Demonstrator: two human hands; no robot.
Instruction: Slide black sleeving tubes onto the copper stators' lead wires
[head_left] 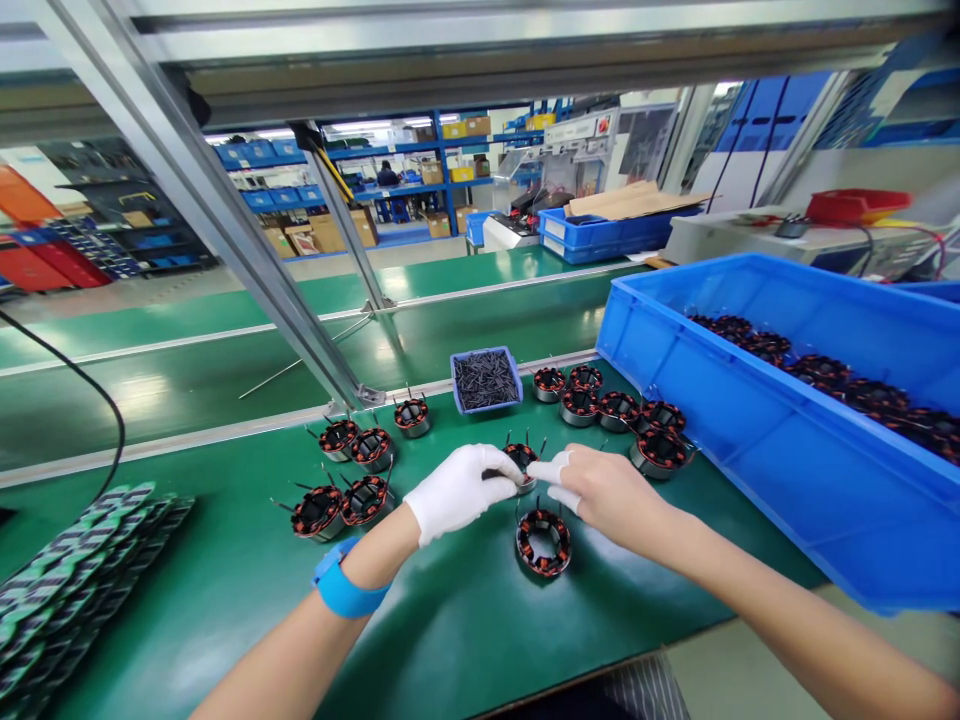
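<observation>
A copper-wound motor stator (520, 456) with upright wire leads sits on the green bench between my hands. My left hand (459, 490), in a white glove with a blue band at the wrist, is closed on its left and front side, thumb and fingertips at the rim. From the right, my right hand (592, 485), with white covers on some fingers, has its fingertips closed against the same stator. Whether a small part is pinched there is hidden. Nearer to me lies another stator (543, 544), its open ring facing up.
A small tray (486, 408) of short black tubes stands behind my hands. Several stators stand left (366, 499) and right (619, 411). A big blue bin (750, 450) with more stators borders the right side. Stacked green-and-black strips (82, 590) lie left; a metal post (247, 230) rises behind.
</observation>
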